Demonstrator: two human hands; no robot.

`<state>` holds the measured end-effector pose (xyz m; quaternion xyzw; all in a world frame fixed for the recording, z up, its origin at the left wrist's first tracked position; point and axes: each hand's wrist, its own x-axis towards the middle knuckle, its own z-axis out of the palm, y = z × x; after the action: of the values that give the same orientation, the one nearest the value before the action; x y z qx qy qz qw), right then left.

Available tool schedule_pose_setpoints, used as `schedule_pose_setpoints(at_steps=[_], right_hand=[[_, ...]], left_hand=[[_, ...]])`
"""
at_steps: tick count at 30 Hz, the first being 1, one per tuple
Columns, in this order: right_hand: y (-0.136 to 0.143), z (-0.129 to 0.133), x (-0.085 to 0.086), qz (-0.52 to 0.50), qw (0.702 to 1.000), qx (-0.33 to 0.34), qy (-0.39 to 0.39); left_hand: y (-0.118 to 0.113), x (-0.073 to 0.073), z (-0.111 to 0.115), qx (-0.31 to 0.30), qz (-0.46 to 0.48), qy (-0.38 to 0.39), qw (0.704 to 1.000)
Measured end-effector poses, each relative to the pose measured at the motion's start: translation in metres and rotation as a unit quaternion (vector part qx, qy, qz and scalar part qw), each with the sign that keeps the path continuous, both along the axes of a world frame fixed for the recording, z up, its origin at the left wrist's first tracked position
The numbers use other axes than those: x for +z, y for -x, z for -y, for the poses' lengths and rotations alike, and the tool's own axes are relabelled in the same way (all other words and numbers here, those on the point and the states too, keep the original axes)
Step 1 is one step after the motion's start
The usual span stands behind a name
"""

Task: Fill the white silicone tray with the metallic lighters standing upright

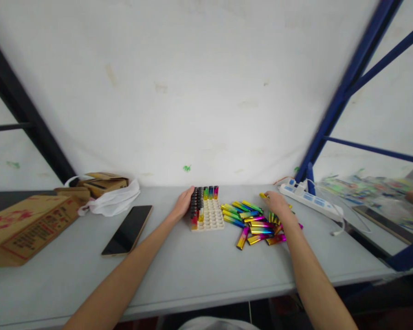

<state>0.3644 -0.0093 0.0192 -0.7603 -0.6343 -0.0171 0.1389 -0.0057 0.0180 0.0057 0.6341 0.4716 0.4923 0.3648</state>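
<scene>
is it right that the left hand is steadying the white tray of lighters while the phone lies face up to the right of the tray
Not quite. In the head view the left hand does rest against the white tray of lighters, but the phone lies face up to the left of the tray, between it and the cardboard box, not to its right.

The loose lighters (pixel 254 222) shine in rainbow metallic bands of yellow, green, blue and magenta, and the tray (pixel 211 217) beside them is plain cream. The table (pixel 192 266) is pale grey, the phone (pixel 128 230) black with a gold edge. The cardboard box (pixel 24 227) is brown with red print, the power strip (pixel 311 199) white and blue.
</scene>
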Motion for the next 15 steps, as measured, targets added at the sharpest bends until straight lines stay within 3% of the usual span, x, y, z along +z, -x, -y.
schedule_pose_setpoints(at_steps=[4, 7, 11, 15], right_hand=[[0.026, 0.001, 0.012, -0.086, 0.980, 0.109, -0.142], [0.055, 0.007, 0.013, -0.180, 0.952, 0.170, -0.181], [0.094, 0.015, 0.007, -0.333, 0.904, 0.217, -0.156], [0.125, 0.025, 0.005, -0.416, 0.859, 0.285, -0.093]], left_hand=[[0.001, -0.003, -0.003, -0.002, 0.006, 0.002, 1.000], [0.002, -0.008, -0.007, -0.003, 0.006, 0.000, 1.000], [0.004, -0.012, -0.011, -0.001, 0.001, -0.008, 1.000], [0.003, -0.011, -0.010, -0.005, 0.000, -0.009, 1.000]])
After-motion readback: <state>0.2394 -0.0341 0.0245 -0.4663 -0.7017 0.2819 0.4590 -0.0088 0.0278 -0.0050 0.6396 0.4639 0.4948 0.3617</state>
